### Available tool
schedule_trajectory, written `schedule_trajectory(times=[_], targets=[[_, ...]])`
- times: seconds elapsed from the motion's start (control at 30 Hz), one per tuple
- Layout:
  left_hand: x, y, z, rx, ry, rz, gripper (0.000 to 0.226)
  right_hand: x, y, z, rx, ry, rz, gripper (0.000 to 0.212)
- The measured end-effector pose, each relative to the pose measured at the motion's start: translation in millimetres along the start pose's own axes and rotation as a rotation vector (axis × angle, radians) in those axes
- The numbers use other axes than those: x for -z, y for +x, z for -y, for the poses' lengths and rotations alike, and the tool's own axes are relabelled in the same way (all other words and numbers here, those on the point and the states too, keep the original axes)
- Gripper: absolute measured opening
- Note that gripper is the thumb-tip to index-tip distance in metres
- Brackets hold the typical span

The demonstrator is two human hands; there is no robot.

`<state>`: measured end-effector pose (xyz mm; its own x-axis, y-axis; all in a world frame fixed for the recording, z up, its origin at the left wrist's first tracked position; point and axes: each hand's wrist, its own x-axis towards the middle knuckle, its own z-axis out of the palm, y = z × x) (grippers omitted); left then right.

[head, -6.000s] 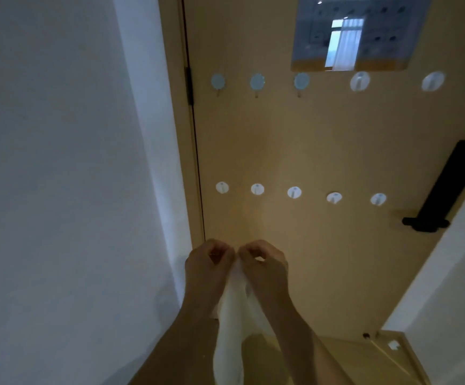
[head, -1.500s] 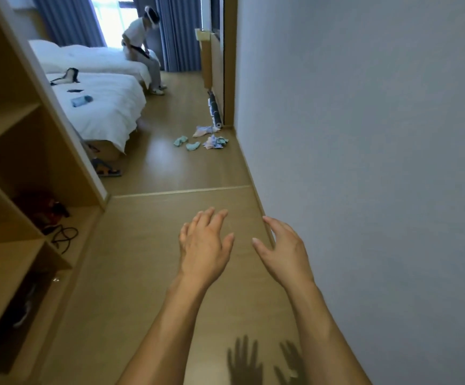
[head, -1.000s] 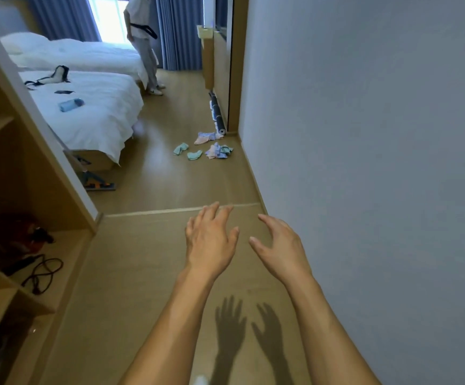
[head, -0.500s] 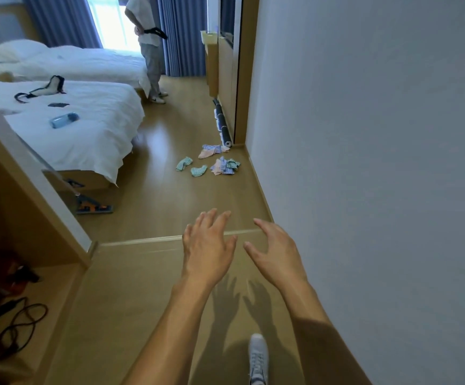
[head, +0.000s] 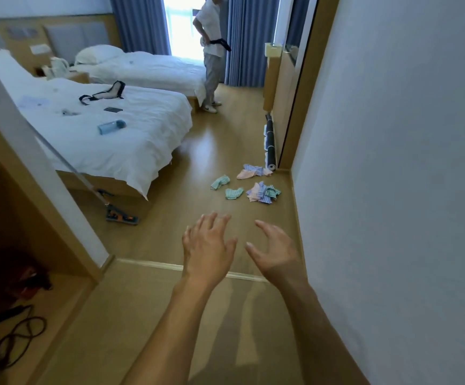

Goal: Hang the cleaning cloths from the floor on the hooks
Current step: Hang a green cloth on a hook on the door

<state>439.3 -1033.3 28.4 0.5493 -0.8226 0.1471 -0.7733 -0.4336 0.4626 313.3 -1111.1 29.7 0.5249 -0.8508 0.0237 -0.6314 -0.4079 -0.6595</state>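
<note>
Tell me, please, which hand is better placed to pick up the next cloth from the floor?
Right, marginally. The cloths lie by the right-hand wall, more in line with the right hand than the left hand. Both are open, empty and well short.

**Open floor ahead of both hands, wall hard on the right**

Bare wooden floor [head: 198, 151] lies ahead of the left hand [head: 207, 247] and right hand [head: 277, 252], running to the cleaning cloths [head: 263, 191] scattered beyond the fingertips. The white wall [head: 392, 162] runs close beside the right hand. Left of the left hand, a shelf unit [head: 31, 190], a mop [head: 120, 215] and a bed [head: 109, 134] narrow the way.
</note>
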Motion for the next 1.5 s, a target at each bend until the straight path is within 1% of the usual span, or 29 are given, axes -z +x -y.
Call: schedule_trajectory(times=[0.13, 0.27, 0.47, 0.7, 0.87, 1.0, 1.17, 1.27, 1.5], targets=[[-14, 57, 5, 0.052, -0.008, -0.007, 0.052, -6, 62, -6, 0.044, -0.036, 0.016, 0.059], [-32, 120, 9, 0.071, -0.023, 0.001, 0.052, -15, 128, -13, 0.017, -0.071, 0.039, 0.061], [-54, 230, 28, 0.002, -0.030, 0.026, 0.053, -32, 232, -13, -0.051, -0.063, 0.014, 0.062], [-50, 382, 50, -0.074, -0.006, 0.059, 0.052, -38, 359, 16, -0.115, -0.072, -0.057, 0.062], [-64, 450, 63, -0.089, -0.010, 0.134, 0.055, -47, 422, 16, -0.180, -0.049, -0.056, 0.061], [-81, 498, 78, -0.068, -0.002, 0.172, 0.056, -59, 476, 11, -0.181, -0.059, -0.039, 0.061], [-103, 573, 93, -0.034, 0.026, 0.159, 0.053, -72, 558, 0, -0.186, -0.015, -0.013, 0.058], [-115, 628, 100, -0.008, 0.062, 0.134, 0.051, -76, 621, -6, -0.182, 0.026, -0.003, 0.055], [-137, 767, 93, 0.081, 0.070, 0.129, 0.051, -73, 777, -14, -0.079, 0.023, 0.084, 0.054]])
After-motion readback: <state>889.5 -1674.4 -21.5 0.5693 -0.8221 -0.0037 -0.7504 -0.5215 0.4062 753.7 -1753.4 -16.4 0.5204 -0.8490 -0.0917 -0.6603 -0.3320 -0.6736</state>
